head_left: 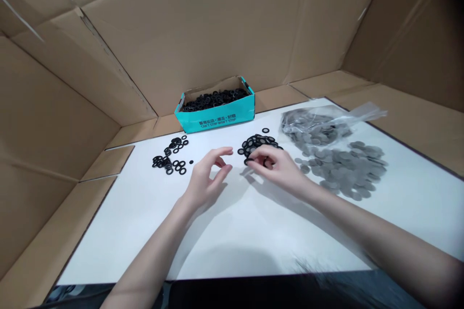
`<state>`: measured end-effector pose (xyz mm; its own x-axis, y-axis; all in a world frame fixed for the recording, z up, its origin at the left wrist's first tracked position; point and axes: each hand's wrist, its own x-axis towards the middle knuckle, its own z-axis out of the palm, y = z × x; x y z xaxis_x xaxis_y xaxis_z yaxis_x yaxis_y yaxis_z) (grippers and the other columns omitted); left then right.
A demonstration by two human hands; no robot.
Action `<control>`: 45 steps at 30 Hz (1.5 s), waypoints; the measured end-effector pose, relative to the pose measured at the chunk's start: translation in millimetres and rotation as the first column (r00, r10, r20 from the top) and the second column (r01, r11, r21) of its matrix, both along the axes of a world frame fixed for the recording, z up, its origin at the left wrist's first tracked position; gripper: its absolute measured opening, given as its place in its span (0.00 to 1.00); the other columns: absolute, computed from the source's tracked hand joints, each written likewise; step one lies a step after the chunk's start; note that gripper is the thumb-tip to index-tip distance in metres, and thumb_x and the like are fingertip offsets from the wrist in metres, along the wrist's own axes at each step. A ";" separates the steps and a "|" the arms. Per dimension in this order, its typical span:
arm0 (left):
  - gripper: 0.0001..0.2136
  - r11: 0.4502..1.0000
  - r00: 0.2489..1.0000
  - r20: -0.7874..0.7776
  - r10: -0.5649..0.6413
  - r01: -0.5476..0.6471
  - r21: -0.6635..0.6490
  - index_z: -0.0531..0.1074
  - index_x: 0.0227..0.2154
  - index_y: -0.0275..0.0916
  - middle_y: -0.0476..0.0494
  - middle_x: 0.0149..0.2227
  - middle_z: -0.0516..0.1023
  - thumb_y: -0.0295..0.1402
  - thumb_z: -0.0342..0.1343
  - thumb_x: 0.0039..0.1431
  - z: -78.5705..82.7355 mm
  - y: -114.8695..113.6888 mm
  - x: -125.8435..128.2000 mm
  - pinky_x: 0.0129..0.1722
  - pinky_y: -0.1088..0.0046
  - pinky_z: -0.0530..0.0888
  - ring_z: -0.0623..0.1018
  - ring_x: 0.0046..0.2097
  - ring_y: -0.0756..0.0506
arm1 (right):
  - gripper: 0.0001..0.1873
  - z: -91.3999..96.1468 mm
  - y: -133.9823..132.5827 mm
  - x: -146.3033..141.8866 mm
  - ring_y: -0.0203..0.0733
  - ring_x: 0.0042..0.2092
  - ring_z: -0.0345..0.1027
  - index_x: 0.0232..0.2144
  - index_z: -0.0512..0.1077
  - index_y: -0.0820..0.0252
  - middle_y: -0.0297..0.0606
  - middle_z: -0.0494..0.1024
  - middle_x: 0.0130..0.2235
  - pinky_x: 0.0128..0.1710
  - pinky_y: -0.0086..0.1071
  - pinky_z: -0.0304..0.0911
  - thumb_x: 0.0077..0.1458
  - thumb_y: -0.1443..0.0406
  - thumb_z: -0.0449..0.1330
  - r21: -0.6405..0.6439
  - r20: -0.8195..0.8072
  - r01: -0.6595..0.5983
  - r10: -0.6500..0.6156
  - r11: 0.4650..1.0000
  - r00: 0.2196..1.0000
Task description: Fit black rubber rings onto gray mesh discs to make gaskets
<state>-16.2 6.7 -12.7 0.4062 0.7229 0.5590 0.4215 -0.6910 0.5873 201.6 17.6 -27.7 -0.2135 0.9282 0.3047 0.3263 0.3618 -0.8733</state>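
Well, the right hand [280,166] has a black ring [248,161] pinched at its fingertips, just nearer than the ring pile [250,143] — while the left hand [203,177], thumb and forefinger parted, apparently empty, faces it from the left.

"What's the right hand [274,164] pinching?"
"A black ring [248,161], near the pile of grey-centred rings [258,141]."
"And the left hand [207,176]?"
"Thumb and forefinger apart, right of the loose rings [165,161]."
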 end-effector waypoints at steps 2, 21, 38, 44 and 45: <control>0.15 0.998 0.998 0.019 0.055 -0.056 0.008 0.67 0.54 0.42 0.40 0.48 0.77 0.27 0.53 0.65 -0.2 4.8 -5.3 0.42 0.73 0.75 0.76 0.36 0.52 | 0.08 0.6 6.6 8.4 0.37 0.28 0.63 0.28 0.74 0.60 0.37 0.74 0.29 0.30 0.32 0.56 0.52 0.61 0.60 0.128 0.083 0.126 -0.137 0.984 0.987; 0.12 0.860 0.847 -0.173 0.503 -0.510 0.001 0.72 0.45 0.40 0.45 0.36 0.78 0.34 0.50 0.60 17.4 38.9 -67.9 0.32 0.76 0.71 0.75 0.31 0.49 | 0.23 9.3 15.3 26.0 0.35 0.23 0.53 0.17 0.58 0.56 0.31 0.59 0.18 0.27 0.32 0.49 0.60 0.54 0.53 0.258 0.133 0.311 -0.352 0.915 0.926; 0.06 0.722 0.627 -0.658 0.416 -0.668 -0.181 0.75 0.30 0.42 0.47 0.28 0.78 0.38 0.58 0.51 3.2 58.0 -120.3 0.31 0.73 0.65 0.75 0.32 0.44 | 0.11 24.4 3.0 41.3 0.39 0.24 0.64 0.39 0.71 0.56 0.34 0.74 0.24 0.29 0.32 0.56 0.58 0.62 0.51 0.205 0.276 0.171 -0.225 0.964 0.934; 0.06 0.714 0.652 -0.622 0.434 -0.670 -0.203 0.73 0.30 0.43 0.50 0.28 0.78 0.36 0.59 0.49 6.6 55.1 -117.4 0.32 0.73 0.65 0.75 0.32 0.45 | 0.12 22.7 -16.8 94.9 0.49 0.40 0.74 0.39 0.73 0.57 0.44 0.81 0.41 0.37 0.37 0.64 0.55 0.63 0.52 0.416 0.412 0.282 -0.456 0.865 0.789; 0.05 0.716 0.662 -0.611 0.435 -0.666 -0.211 0.73 0.30 0.43 0.50 0.28 0.78 0.36 0.59 0.49 7.0 54.6 -116.7 0.32 0.73 0.66 0.76 0.32 0.45 | 0.11 18.7 -20.3 104.5 0.51 0.41 0.73 0.35 0.74 0.57 0.43 0.81 0.39 0.38 0.38 0.64 0.55 0.62 0.52 0.457 0.454 0.279 -0.491 0.845 0.744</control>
